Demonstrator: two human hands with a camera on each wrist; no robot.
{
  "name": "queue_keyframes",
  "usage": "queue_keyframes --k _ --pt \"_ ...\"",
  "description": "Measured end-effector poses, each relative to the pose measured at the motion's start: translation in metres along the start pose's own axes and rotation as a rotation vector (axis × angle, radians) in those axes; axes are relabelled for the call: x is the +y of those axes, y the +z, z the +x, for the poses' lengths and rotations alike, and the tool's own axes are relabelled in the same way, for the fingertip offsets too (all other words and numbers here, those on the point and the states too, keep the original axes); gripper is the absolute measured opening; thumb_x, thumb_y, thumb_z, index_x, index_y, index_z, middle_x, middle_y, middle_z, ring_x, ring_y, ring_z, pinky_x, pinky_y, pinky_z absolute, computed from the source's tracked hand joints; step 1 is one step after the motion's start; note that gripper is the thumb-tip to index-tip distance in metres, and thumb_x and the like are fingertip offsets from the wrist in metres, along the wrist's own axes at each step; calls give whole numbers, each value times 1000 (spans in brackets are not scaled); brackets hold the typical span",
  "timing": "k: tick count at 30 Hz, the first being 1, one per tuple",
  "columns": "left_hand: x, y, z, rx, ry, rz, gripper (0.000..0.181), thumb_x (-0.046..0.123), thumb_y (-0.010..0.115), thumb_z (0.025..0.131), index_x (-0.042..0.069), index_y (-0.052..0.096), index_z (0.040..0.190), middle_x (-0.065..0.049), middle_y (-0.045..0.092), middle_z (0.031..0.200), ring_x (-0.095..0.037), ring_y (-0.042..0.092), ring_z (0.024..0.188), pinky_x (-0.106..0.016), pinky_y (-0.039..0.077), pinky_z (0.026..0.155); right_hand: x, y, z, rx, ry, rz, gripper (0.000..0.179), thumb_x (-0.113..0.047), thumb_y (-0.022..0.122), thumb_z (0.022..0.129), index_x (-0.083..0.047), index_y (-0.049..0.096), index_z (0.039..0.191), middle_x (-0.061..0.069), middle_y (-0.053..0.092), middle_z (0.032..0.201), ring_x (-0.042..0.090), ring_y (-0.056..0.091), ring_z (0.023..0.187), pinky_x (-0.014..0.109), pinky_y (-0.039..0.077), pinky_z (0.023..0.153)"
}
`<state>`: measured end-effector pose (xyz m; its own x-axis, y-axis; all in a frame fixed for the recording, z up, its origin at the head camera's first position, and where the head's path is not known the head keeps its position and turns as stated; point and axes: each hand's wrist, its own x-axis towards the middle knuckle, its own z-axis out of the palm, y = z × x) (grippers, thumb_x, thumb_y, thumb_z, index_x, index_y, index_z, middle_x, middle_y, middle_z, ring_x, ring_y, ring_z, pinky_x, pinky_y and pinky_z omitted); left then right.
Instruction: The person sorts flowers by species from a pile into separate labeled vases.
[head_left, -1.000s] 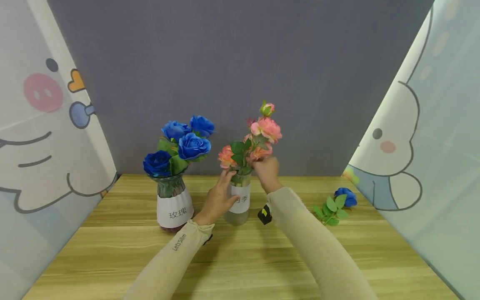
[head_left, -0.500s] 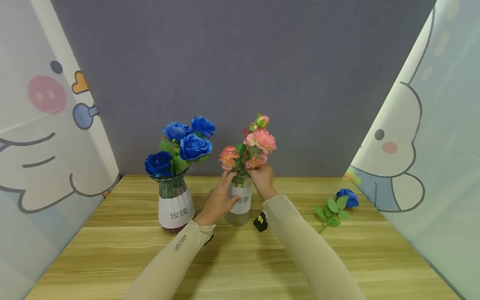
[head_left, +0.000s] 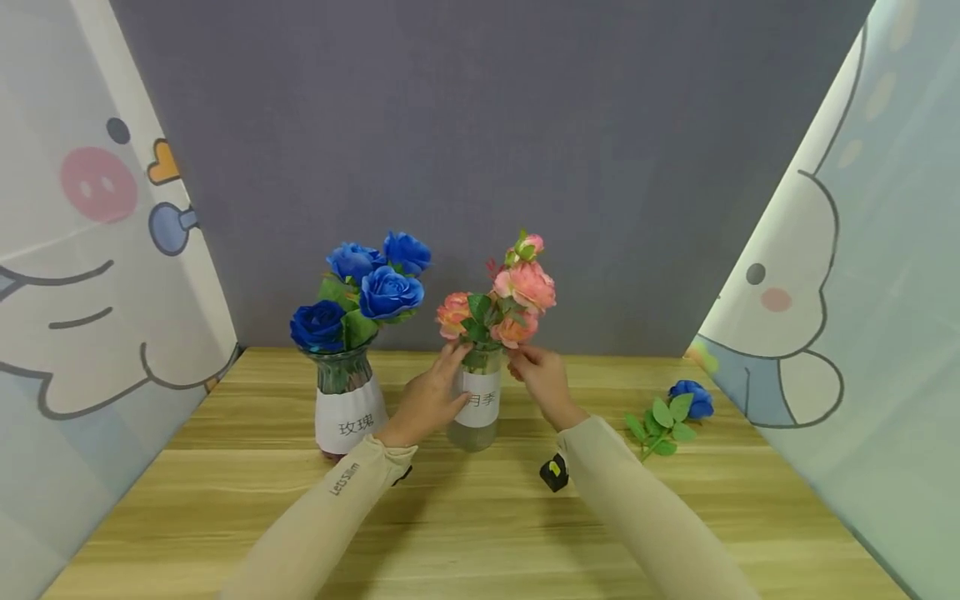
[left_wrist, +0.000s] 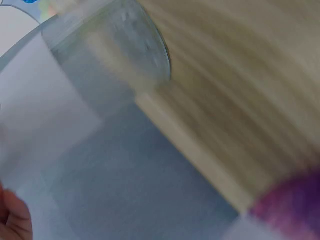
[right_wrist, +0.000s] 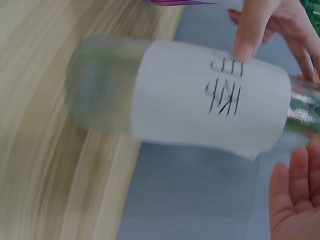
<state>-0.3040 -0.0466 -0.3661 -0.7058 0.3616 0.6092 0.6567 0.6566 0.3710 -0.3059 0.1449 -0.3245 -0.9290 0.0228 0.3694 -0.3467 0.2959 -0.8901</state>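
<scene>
A clear glass vase (head_left: 472, 437) with a white paper label (right_wrist: 195, 95) stands upright on the table, pink artificial flowers (head_left: 525, 287) rising from its mouth. My left hand (head_left: 426, 396) holds this vase from the left, its thumb across the label and its fingers near the neck. Just right of the rim, under the lowest pink bloom, is my right hand (head_left: 546, 382). Its fingers look loosely bent in the right wrist view, apart from the glass there; no stem shows between them. The left wrist view is blurred and shows the vase close up.
To the left stands a labelled green-and-purple vase (head_left: 348, 417) with several blue roses (head_left: 390, 292). One blue rose (head_left: 690, 400) with leaves lies on the table (head_left: 480, 533) at the right. A grey panel (head_left: 480, 167) closes off the back.
The pink flowers came down lower into the glass vase, then rose slightly. My right hand went down with them, then drew back a little to the right. The left hand stays on the vase.
</scene>
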Motion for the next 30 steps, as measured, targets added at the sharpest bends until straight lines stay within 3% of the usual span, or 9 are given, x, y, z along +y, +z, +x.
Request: queue_keyframes --k 7,10,13,16,19,22,25,28,30 --pt "2 -24 -4 -286 -80 -19 89 25 69 89 15 11 155 -14 11 158 -11 44 46 -24 34 40 17 -33 -8 -140 132 -99 32 -15 56 97 9 63 117 19 69 95 31 66 84 36 53 74" --pt "3 -33 -10 -331 -103 1 89 29 68 90 15 9 155 -16 17 156 -18 56 55 -25 34 39 24 -49 -10 -163 145 -113 35 -19 56 98 8 61 121 18 69 101 27 66 85 36 53 77" --pt "2 -42 -18 -350 -71 47 81 30 69 89 11 22 153 -15 35 150 -26 66 81 -30 45 50 30 -66 -13 -171 145 -149 38 -21 56 98 7 59 124 19 68 106 20 65 85 37 52 79" --pt "-1 -54 -27 -390 -10 77 69 29 70 88 4 40 145 -15 51 139 -31 62 105 -42 51 78 38 -86 -16 -189 163 -197 43 -25 57 98 6 56 128 22 64 115 21 64 90 41 51 83" --pt "-4 -67 -40 -426 43 129 58 31 69 89 3 52 136 -14 60 128 -30 62 106 -47 47 89 48 -107 -20 -189 178 -238 45 -25 57 98 7 54 130 24 62 119 26 63 94 45 50 86" --pt "-10 -79 -57 -392 86 209 50 32 72 86 6 60 128 -3 70 100 -20 65 84 -37 52 74 56 -128 -24 -185 189 -280 46 -23 56 98 9 51 131 26 61 118 27 63 95 42 51 84" --pt "-18 -84 -78 -294 142 280 39 31 75 82 9 68 115 6 64 76 -13 58 69 -31 49 60 55 -152 -29 -180 202 -334 47 -23 56 98 11 50 131 27 62 117 25 64 94 39 53 79" --pt "-29 -88 -97 -230 135 280 29 27 76 81 11 72 105 4 67 79 -14 61 72 -31 50 59 53 -177 -33 -156 223 -367 50 -25 56 98 12 49 132 27 62 117 17 65 89 36 54 77" --pt "-37 -93 -107 -220 77 281 24 26 75 82 13 72 103 0 71 92 -16 65 78 -32 51 59 52 -193 -36 -133 236 -363 52 -26 56 99 13 47 133 23 65 113 11 63 85 35 54 76"
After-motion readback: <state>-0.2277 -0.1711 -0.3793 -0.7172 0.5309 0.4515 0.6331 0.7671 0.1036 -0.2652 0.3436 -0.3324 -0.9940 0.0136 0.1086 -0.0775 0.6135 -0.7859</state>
